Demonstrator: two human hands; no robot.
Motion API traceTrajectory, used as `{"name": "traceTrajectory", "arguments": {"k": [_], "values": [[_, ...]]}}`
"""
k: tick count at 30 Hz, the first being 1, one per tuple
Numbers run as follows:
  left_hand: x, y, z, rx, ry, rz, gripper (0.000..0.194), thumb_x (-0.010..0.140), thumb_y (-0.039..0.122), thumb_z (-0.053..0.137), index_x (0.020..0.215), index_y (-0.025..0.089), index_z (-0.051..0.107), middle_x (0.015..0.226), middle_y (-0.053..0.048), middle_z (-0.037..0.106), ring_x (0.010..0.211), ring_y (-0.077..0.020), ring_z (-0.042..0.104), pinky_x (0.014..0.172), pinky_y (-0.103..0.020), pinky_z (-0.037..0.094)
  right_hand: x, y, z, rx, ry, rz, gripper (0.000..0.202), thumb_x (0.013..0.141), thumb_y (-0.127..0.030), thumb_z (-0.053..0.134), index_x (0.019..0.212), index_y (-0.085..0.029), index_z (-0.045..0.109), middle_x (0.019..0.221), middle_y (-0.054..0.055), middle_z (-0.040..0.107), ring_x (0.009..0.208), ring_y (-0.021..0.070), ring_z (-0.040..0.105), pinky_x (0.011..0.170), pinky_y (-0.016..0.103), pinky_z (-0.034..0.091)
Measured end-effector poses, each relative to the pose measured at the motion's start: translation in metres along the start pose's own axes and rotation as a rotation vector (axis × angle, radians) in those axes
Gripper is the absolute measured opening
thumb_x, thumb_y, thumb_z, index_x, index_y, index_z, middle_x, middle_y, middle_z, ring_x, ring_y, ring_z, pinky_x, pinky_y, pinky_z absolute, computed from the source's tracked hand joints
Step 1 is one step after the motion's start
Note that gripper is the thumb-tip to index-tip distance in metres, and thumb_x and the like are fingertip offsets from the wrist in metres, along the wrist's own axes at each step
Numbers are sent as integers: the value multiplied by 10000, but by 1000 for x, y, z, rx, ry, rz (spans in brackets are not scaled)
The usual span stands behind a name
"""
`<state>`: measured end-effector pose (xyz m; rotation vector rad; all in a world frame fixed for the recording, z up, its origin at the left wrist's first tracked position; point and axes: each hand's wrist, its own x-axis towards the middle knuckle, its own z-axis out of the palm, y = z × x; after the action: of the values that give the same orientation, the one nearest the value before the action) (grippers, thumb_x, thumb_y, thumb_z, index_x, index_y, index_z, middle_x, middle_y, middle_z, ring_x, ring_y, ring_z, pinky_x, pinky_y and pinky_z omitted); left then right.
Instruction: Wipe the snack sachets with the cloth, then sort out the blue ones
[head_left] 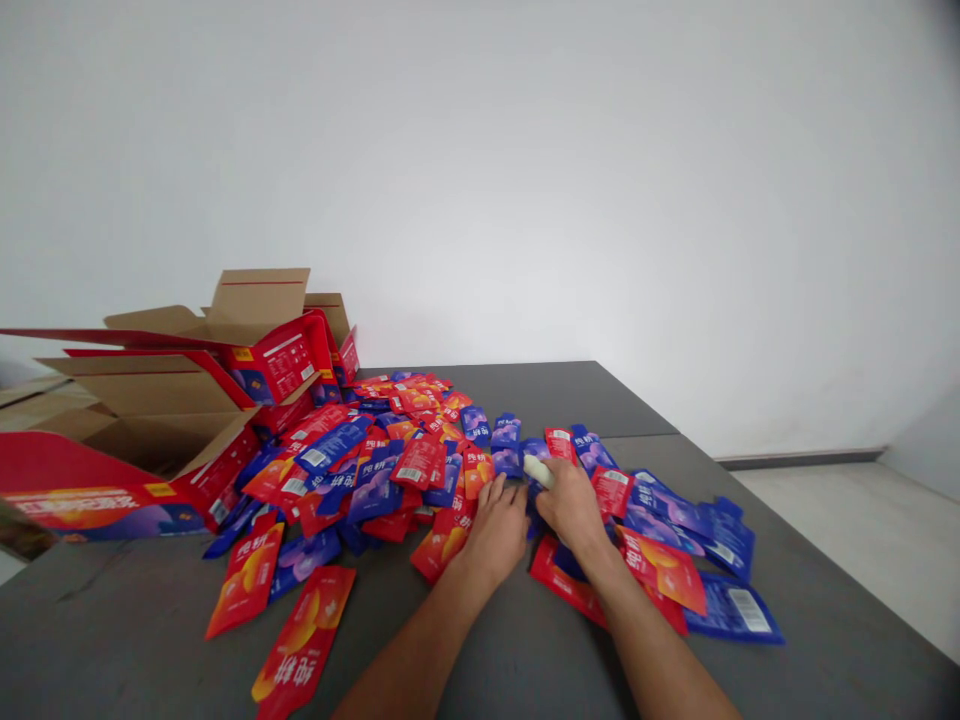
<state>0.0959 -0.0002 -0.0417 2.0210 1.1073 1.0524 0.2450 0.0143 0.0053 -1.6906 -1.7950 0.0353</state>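
Note:
My left hand [498,525] lies low over the pouches near the middle of the table, its fingers spread and touching the packets beneath. Just to its right, my right hand [571,500] is closed around a small whitish object [538,471] that sticks out past the fingers. Between and beyond the hands are blue pouches [506,432] and an orange-red pouch [478,471]. A large heap of red and blue pouches [375,485] spreads to the left. More pouches [664,568] lie scattered at the right, beside my right forearm.
Open red cardboard boxes [217,480] with raised brown flaps stand at the left, with further boxes [285,360] behind. The grey table [810,600] has its right edge beside a pale floor. A white wall rises behind. One red pouch [304,640] lies at the front left.

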Motion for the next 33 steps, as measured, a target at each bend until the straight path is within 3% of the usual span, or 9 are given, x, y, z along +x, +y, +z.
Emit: {"name": "traceTrajectory", "arguments": {"k": [3, 9, 11, 14, 18, 22, 29, 33], "values": [[2, 2, -7, -56, 48, -30, 536, 735, 79, 565, 1237, 251, 645, 1240, -132, 615, 1273, -345, 459, 1142, -480, 229, 0, -4, 0, 44, -6, -22, 394, 624, 30, 526, 902, -175, 716, 857, 106, 734, 782, 246, 658, 695, 304, 456], [11, 1, -37, -469, 379, -195, 471, 607, 7, 625, 1009, 231, 730, 1106, -83, 658, 1111, -278, 556, 1032, -399, 365, 5, -15, -6, 196, 74, -79, 440, 702, -13, 502, 1049, -189, 707, 1056, 91, 732, 961, 260, 668, 867, 378, 507], [12, 1, -47, -693, 386, -295, 427, 583, 8, 627, 942, 206, 747, 938, -54, 698, 891, -232, 612, 850, -344, 443, 6, -18, -7, 247, 139, -134, 422, 742, -39, 502, 1087, -185, 696, 1136, 95, 712, 1049, 266, 649, 945, 423, 495], [10, 4, -55, -919, 320, -378, 470, 544, -7, 575, 945, 159, 756, 771, -30, 701, 648, -164, 578, 618, -260, 399, 4, -23, -7, 312, 212, -238, 424, 788, -70, 517, 1165, -184, 674, 1235, 107, 670, 1157, 274, 598, 1029, 471, 456], [8, 16, -57, -1081, 202, -338, 649, 486, -42, 535, 1063, 173, 741, 893, -44, 732, 749, -170, 632, 617, -226, 410, -3, -30, -2, 343, 185, -373, 514, 807, -42, 493, 1275, -199, 635, 1327, 110, 618, 1209, 274, 541, 1046, 499, 435], [8, 24, -57, -1183, 85, -281, 844, 475, -62, 552, 1263, 224, 660, 1134, -67, 718, 950, -216, 654, 703, -235, 450, -10, -38, 3, 318, 77, -452, 642, 725, 22, 479, 1304, -207, 634, 1351, 104, 611, 1163, 277, 539, 1006, 506, 451], [7, 13, -62, -1182, 176, -225, 923, 546, -34, 592, 1419, 255, 511, 1257, -74, 676, 1051, -220, 650, 811, -265, 491, -22, -58, 2, 366, -133, -586, 672, 704, 45, 506, 1285, -261, 649, 1314, 71, 642, 1077, 240, 584, 925, 420, 484], [5, 12, -61, -1146, 171, -217, 967, 482, -67, 535, 1390, 266, 552, 1378, -64, 612, 1187, -244, 594, 873, -261, 477, -18, -52, -1, 370, -33, -514, 680, 674, 54, 498, 1263, -246, 661, 1307, 66, 644, 1118, 254, 557, 967, 443, 462]]}}
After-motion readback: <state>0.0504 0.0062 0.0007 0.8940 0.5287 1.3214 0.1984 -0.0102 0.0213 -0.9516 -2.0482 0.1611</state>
